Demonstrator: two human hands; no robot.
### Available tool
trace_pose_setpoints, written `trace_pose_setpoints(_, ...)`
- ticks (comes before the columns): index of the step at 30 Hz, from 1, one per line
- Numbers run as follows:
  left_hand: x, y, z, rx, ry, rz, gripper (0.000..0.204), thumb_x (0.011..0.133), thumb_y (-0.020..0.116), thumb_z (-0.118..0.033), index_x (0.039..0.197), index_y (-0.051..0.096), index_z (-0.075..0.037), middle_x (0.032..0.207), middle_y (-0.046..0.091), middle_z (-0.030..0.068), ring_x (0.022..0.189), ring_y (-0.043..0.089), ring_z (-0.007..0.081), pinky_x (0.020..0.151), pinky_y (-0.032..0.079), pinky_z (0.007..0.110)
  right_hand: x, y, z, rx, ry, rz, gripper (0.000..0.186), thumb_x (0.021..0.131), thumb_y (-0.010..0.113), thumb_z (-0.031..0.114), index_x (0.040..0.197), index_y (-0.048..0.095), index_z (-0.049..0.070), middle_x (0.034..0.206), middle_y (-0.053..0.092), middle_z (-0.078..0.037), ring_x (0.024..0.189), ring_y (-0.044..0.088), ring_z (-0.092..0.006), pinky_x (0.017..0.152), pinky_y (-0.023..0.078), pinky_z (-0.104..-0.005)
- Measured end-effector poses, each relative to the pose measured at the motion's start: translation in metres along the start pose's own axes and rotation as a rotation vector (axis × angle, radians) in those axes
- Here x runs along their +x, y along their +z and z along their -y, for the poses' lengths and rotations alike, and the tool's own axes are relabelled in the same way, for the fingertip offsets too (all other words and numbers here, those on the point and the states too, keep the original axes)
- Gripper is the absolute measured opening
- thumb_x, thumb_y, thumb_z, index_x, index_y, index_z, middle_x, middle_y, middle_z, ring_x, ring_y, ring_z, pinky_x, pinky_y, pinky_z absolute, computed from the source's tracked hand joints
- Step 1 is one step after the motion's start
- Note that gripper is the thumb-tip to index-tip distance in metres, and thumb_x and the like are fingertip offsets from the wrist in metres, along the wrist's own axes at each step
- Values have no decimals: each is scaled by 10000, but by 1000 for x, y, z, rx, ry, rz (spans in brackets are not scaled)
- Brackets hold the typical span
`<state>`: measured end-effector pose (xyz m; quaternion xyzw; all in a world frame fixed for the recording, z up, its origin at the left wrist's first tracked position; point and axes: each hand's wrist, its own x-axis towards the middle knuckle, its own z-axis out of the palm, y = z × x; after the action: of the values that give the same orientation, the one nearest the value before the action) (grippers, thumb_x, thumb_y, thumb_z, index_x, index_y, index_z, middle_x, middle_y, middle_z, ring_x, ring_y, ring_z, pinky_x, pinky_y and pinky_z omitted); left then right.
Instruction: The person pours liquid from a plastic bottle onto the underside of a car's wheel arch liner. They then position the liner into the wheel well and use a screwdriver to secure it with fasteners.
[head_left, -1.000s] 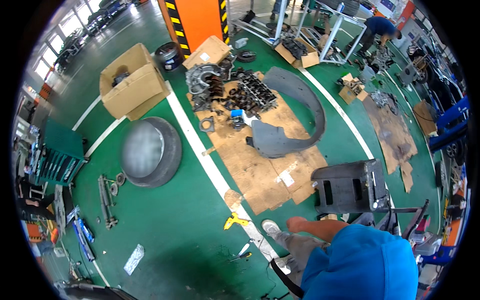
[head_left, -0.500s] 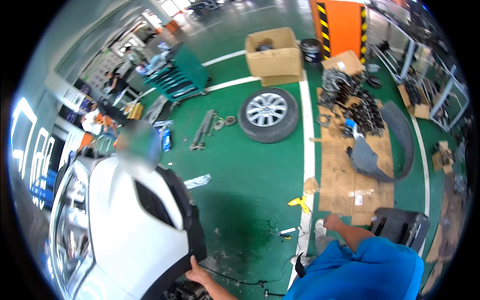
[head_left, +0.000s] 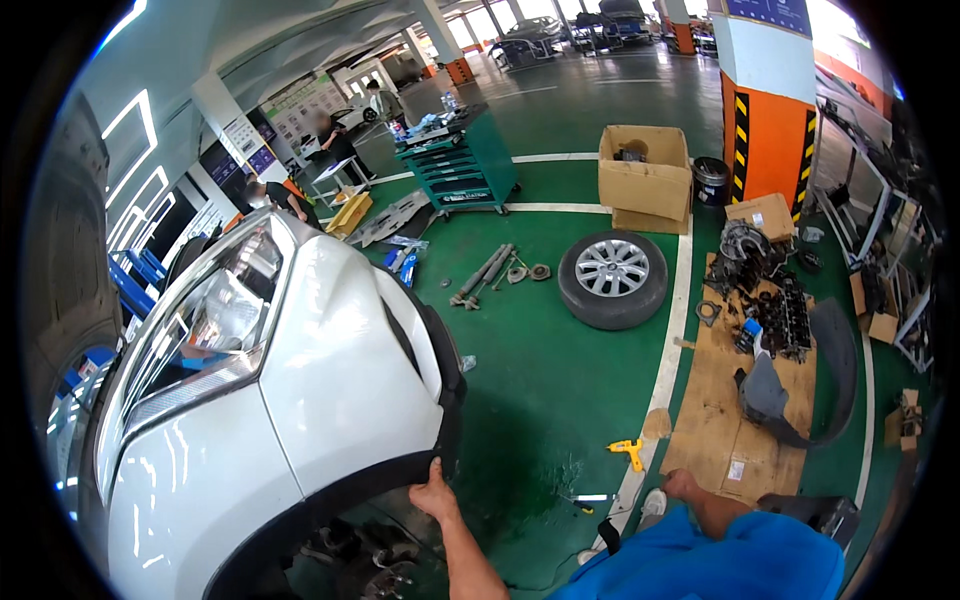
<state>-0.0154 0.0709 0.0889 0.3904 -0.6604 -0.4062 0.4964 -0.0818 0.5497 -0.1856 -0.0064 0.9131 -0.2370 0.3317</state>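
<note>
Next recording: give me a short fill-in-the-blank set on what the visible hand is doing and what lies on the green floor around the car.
1. The person's left hand grips the black wheel-arch trim of the ____ car.
2. A loose wheel with a silver rim lies flat on the ____ floor.
3. A small yellow hand tool lies beside the ____ floor line.
4. The open brown cardboard box stands next to the orange and ____ striped pillar.

Missing words: white; green; white; black

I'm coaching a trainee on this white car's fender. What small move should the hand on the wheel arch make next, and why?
Probably bring the other hand up: only the left hand grips the black arch trim on the white fender, above the exposed wheel hub, and one grip steadies it little.
</note>
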Motion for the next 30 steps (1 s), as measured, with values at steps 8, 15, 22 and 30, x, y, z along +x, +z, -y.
trace_pose_setpoints(8,2,4,16,189,-42,22,485,676,879,-288,744,655,136,719,679,250,632,652,341,658,496,456,-20,28,-30,-152,54,23,382,772,627,397,991,741,104,1051,694,-166,998,654,-355,877,523,-407)
trace_pose_setpoints(15,5,-6,11,250,-6,-35,600,648,884,-400,670,613,135,673,646,269,644,641,412,645,481,492,-52,24,-17,-2,83,-32,354,736,691,314,940,722,27,989,677,-251,953,654,-394,845,527,-423)
trace_pose_setpoints(22,8,-9,15,377,-38,-41,644,628,873,-465,611,581,108,660,624,289,668,626,462,671,479,526,-64,32,-15,-42,6,-9,328,729,706,312,929,739,54,943,707,-197,894,680,-351,801,541,-403)
trace_pose_setpoints(30,8,-15,18,329,-51,-34,600,638,867,-457,635,627,93,648,629,271,656,626,447,650,478,516,-98,34,3,-172,39,-42,327,765,649,292,1019,728,102,1086,689,-180,1045,643,-341,914,507,-407)
